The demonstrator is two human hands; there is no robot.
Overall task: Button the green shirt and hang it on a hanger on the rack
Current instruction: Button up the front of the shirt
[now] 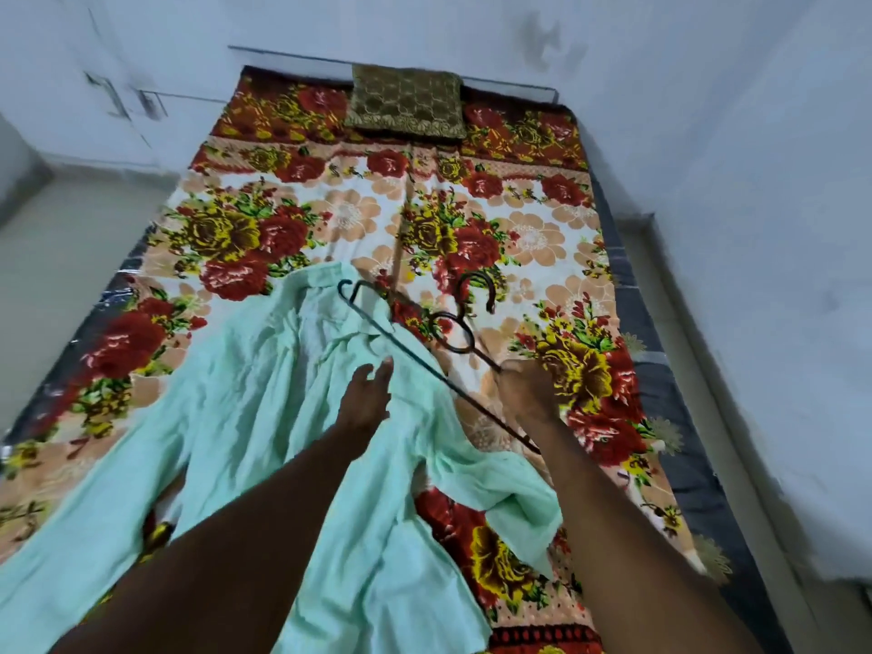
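A pale green shirt (245,417) lies spread and crumpled across the near half of the bed, collar pointing away from me. A dark hanger (424,351) lies tilted over the shirt's collar and right shoulder, its hook (476,290) on the bedsheet. My right hand (528,394) grips the hanger's right arm, just right of the shirt. My left hand (368,398) reaches over the shirt near the collar with fingers stretched out, holding nothing. Whether the shirt's buttons are done up is hidden in the folds.
The floral bedsheet (542,238) covers the bed. A brown patterned cushion (408,103) sits at the far end against the wall (731,134). Pale floor (61,238) lies to the left of the bed. No rack is in view.
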